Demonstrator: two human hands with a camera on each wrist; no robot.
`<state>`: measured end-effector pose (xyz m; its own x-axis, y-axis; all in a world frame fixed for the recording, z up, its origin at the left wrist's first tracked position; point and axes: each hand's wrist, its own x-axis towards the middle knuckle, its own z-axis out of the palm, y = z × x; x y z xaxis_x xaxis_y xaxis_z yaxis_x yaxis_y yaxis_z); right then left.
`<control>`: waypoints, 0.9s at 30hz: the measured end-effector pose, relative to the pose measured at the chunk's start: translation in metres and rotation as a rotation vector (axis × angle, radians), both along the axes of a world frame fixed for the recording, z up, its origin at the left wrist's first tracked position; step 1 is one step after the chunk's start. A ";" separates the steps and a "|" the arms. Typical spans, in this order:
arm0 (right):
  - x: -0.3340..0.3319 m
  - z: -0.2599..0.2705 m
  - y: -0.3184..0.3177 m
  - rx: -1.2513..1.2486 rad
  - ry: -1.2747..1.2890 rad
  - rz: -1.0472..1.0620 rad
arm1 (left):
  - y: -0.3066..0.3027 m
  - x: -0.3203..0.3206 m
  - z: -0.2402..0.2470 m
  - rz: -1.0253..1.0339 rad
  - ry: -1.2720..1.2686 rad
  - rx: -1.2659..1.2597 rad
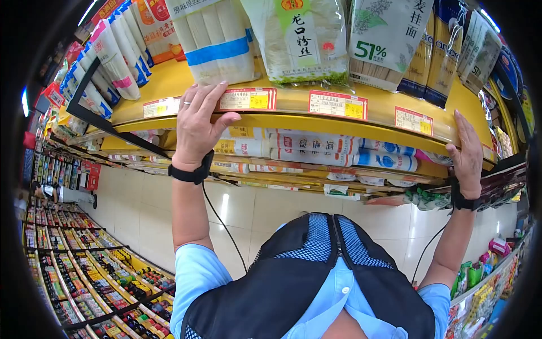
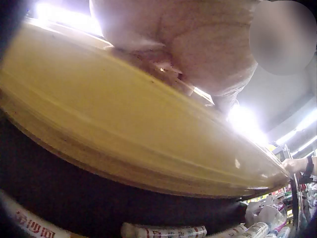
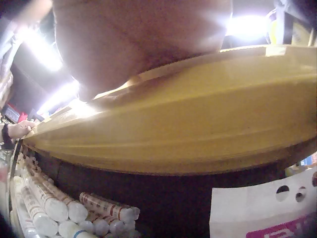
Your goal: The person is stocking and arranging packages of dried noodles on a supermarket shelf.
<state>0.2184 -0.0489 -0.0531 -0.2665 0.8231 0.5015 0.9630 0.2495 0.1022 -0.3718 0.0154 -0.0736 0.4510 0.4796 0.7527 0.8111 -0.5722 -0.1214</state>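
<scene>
My left hand (image 1: 197, 127) rests on the front edge of a yellow shelf (image 1: 293, 122), its fingers reaching over the price strip beside a price tag (image 1: 247, 99). Toward the right end of the same edge, my right hand (image 1: 468, 155) lies with fingers pointing up along the strip. Neither holds any goods. Just behind the left fingertips stands a noodle packet with a blue band (image 1: 220, 52). A bag of vermicelli (image 1: 302, 39) and a "51%" noodle packet (image 1: 384, 42) stand between the hands. Both wrist views show the shelf's yellow front (image 2: 124, 114) close beneath each palm.
Wrapped noodle rolls (image 1: 313, 141) lie on a lower shelf. A black metal bracket (image 1: 84, 96) juts out at the left end. Behind me runs a tiled floor (image 1: 144, 198), with shelves of bottles and jars (image 1: 107, 271) at the lower left. Cables hang from both wrists.
</scene>
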 end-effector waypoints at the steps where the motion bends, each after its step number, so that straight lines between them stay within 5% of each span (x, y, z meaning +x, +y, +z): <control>1: 0.000 0.001 -0.001 -0.034 0.036 0.006 | -0.001 0.000 0.000 0.001 -0.008 -0.037; 27: -0.025 -0.019 -0.014 0.120 -0.001 0.022 | -0.022 0.012 -0.022 0.120 0.017 -0.036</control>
